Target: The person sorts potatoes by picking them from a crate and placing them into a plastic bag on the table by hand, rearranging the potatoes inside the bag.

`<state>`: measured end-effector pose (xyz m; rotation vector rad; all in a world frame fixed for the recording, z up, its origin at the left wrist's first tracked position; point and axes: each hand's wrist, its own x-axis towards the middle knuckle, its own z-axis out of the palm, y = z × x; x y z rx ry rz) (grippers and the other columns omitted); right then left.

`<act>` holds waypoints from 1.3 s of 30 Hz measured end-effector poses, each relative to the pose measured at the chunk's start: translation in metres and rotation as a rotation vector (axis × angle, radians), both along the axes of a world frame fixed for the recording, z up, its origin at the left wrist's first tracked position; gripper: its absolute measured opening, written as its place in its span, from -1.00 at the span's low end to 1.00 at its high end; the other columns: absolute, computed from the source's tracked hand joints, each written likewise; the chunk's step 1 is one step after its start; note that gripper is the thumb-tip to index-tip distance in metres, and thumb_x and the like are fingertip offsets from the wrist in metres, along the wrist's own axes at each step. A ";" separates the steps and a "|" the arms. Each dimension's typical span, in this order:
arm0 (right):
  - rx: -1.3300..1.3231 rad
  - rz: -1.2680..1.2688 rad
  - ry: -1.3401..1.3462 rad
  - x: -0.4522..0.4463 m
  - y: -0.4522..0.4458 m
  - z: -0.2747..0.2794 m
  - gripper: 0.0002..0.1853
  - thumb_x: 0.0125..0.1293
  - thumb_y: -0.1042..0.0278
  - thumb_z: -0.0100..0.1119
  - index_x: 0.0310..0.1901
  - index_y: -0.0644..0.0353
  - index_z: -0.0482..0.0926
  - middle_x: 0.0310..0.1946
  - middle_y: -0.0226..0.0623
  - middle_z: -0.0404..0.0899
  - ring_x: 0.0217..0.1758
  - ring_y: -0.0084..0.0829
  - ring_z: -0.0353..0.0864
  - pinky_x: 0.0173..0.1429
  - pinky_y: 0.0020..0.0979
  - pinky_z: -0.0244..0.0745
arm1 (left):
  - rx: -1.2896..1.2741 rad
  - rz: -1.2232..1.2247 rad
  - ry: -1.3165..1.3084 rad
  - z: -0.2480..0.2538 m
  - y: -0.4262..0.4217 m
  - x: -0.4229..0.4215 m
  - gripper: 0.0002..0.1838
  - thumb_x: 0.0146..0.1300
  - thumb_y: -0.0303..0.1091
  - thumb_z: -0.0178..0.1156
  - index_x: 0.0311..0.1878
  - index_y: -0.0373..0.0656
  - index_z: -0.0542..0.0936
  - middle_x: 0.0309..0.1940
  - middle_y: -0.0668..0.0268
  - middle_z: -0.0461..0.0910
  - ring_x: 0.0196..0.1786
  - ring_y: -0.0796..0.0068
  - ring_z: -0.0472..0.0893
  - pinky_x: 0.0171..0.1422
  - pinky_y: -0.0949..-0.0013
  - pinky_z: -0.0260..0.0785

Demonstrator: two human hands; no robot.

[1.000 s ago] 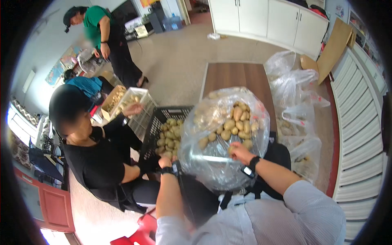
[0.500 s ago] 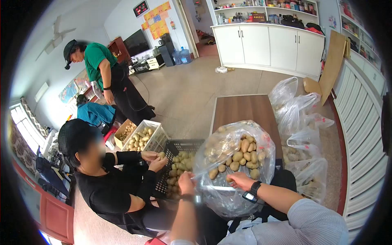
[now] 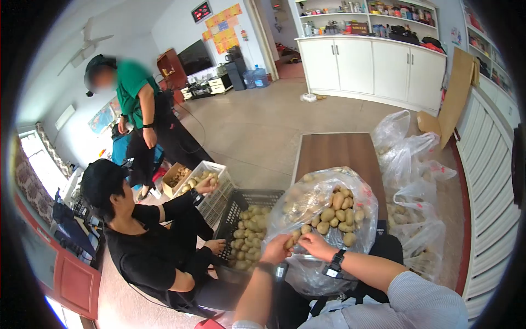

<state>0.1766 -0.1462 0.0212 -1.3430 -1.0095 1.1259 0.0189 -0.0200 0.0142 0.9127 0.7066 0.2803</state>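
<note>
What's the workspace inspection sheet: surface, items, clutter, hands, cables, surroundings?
Surface: wood-look table, far part bare, near end under an open clear bag.
Items: loose potatoes in the bag; more in the black crate beside it.
Clutter: filled plastic bags on the floor along the table's right; white crate beyond the black one.
Hands: left hand and right hand close together at the bag's near edge, by a potato; grip unclear.
Cables: thin cord beside the standing person.
Surroundings: seated co-worker, one hand at the black crate's edge.
</note>
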 end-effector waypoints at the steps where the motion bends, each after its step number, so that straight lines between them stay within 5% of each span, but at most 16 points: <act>1: 0.021 -0.069 -0.236 0.007 -0.005 -0.008 -0.67 0.35 0.16 0.21 -0.09 0.29 0.60 -0.34 -0.22 0.65 -0.28 -0.35 0.62 -0.20 -0.35 0.52 | -0.017 0.037 -0.019 0.006 -0.003 0.000 -0.73 0.41 -0.13 0.06 -0.03 -0.10 0.52 -0.27 0.30 0.56 -0.41 0.44 0.50 -0.44 0.42 0.27; 4: 0.028 -0.215 -0.815 0.039 -0.014 -0.059 -0.69 0.21 0.24 0.28 -0.11 0.29 0.59 -0.19 0.00 0.62 -0.08 -0.01 0.60 0.04 -0.14 0.49 | -0.014 0.159 -0.098 -0.012 0.005 -0.003 -0.78 0.36 -0.20 0.14 -0.03 -0.09 0.54 -0.22 0.30 0.55 -0.38 0.41 0.47 -0.40 0.39 0.28; 5: 0.028 -0.271 -0.889 0.045 -0.022 -0.057 -0.66 0.17 0.25 0.31 -0.10 0.29 0.58 -0.18 0.00 0.60 -0.06 0.00 0.58 0.08 -0.11 0.46 | 0.475 0.166 -0.057 -0.021 0.007 -0.005 -0.78 0.39 -0.23 0.11 -0.04 -0.13 0.52 -0.25 0.27 0.56 -0.42 0.42 0.49 -0.44 0.39 0.28; 6: 0.028 -0.327 -0.959 0.050 -0.030 -0.055 -0.62 0.12 0.25 0.34 -0.08 0.29 0.57 -0.16 0.00 0.59 -0.03 0.01 0.55 0.12 -0.07 0.44 | 0.469 0.219 -0.045 -0.023 0.007 -0.006 -0.79 0.40 -0.24 0.10 -0.05 -0.16 0.51 -0.27 0.25 0.56 -0.44 0.42 0.49 -0.46 0.38 0.29; 7: -0.024 -0.331 -0.978 0.061 -0.034 -0.068 -0.59 0.07 0.29 0.36 -0.05 0.28 0.54 -0.11 0.01 0.54 0.02 0.03 0.49 0.15 -0.04 0.37 | 0.464 0.271 -0.034 -0.024 0.006 -0.007 -0.79 0.41 -0.25 0.10 -0.05 -0.18 0.51 -0.29 0.23 0.57 -0.46 0.42 0.50 -0.48 0.37 0.30; 8: -0.079 -0.338 -1.000 0.068 -0.037 -0.078 -0.55 0.03 0.33 0.38 -0.02 0.27 0.51 -0.06 0.02 0.49 0.08 0.05 0.43 0.18 -0.01 0.31 | -0.034 0.369 -0.096 -0.017 0.010 -0.003 -0.79 0.40 -0.25 0.11 -0.06 -0.19 0.50 -0.30 0.22 0.57 -0.46 0.41 0.51 -0.48 0.36 0.32; 18: -0.172 -0.306 -1.178 0.070 -0.063 -0.051 -0.37 0.00 0.43 0.40 0.15 0.26 0.40 0.20 0.02 0.32 0.30 0.08 0.26 0.37 -0.04 0.21 | -0.108 0.506 -0.006 -0.002 0.008 -0.006 -0.76 0.40 -0.17 0.12 -0.01 -0.08 0.47 -0.27 0.31 0.56 -0.42 0.43 0.50 -0.39 0.37 0.36; 19: -0.178 -0.334 -1.206 0.072 -0.063 -0.057 -0.37 -0.01 0.45 0.38 0.15 0.28 0.40 0.21 0.05 0.31 0.29 0.08 0.26 0.38 -0.04 0.20 | 0.146 0.432 0.038 -0.022 0.013 -0.008 -0.77 0.41 -0.17 0.11 -0.01 -0.08 0.46 -0.27 0.31 0.54 -0.41 0.43 0.51 -0.38 0.33 0.39; 20: -0.212 -0.365 -1.219 0.071 -0.064 -0.060 -0.39 -0.01 0.49 0.35 0.15 0.29 0.40 0.23 0.05 0.30 0.29 0.09 0.27 0.39 -0.03 0.19 | -0.103 0.559 0.014 0.004 0.004 -0.010 -0.73 0.41 -0.15 0.11 0.03 -0.10 0.46 -0.25 0.31 0.54 -0.41 0.42 0.52 -0.36 0.29 0.43; 23: -0.175 -0.349 -1.239 0.071 -0.069 -0.070 -0.35 -0.03 0.53 0.37 0.18 0.28 0.38 0.22 0.01 0.32 0.28 0.10 0.30 0.37 -0.07 0.25 | -0.093 0.641 -0.058 -0.010 0.010 -0.018 -0.72 0.37 -0.13 0.14 -0.01 -0.08 0.49 -0.35 0.33 0.52 -0.45 0.40 0.56 -0.45 0.31 0.45; 30: -0.390 -0.419 -1.256 0.073 -0.067 -0.075 -0.48 0.11 0.60 0.21 0.16 0.22 0.38 0.24 -0.10 0.28 0.20 0.11 0.36 0.20 -0.01 0.39 | -0.211 0.858 -0.133 -0.061 0.042 -0.033 -0.67 0.43 -0.25 0.04 0.19 -0.13 0.42 -0.10 0.23 0.44 -0.29 0.22 0.52 -0.25 0.16 0.49; 31: -0.410 -0.385 -1.225 0.073 -0.067 -0.075 -0.48 0.11 0.60 0.22 0.15 0.23 0.38 0.25 -0.08 0.26 0.19 0.12 0.37 0.20 0.00 0.39 | 0.241 0.769 0.028 -0.087 0.052 -0.045 -0.66 0.42 -0.27 0.04 0.21 -0.11 0.41 -0.08 0.22 0.43 -0.25 0.19 0.53 -0.22 0.15 0.50; 33: -0.456 -0.410 -1.178 0.075 -0.073 -0.080 -0.48 0.10 0.59 0.22 0.14 0.24 0.38 0.25 -0.05 0.25 0.18 0.13 0.38 0.19 0.01 0.40 | 0.703 0.595 0.157 -0.125 0.063 -0.041 -0.65 0.42 -0.28 0.05 0.23 -0.09 0.41 -0.05 0.21 0.43 -0.21 0.16 0.53 -0.19 0.15 0.51; 38: -0.435 -0.293 -1.224 0.072 -0.075 -0.081 -0.52 0.09 0.56 0.23 0.09 0.32 0.39 0.21 0.04 0.25 0.17 0.14 0.38 0.16 -0.02 0.43 | -0.285 0.933 -0.105 -0.095 0.073 -0.066 -0.62 0.43 -0.26 0.04 0.24 -0.12 0.29 0.13 0.04 0.42 -0.07 0.02 0.62 -0.14 0.10 0.55; 39: -0.401 -0.268 -1.163 0.072 -0.076 -0.080 -0.54 0.08 0.55 0.22 0.08 0.33 0.41 0.17 0.04 0.27 0.18 0.14 0.37 0.19 -0.03 0.41 | -0.179 0.977 -0.019 -0.088 0.069 -0.063 -0.69 0.45 -0.31 -0.13 0.20 -0.14 0.28 0.04 -0.08 0.46 -0.10 -0.07 0.62 -0.28 0.13 0.55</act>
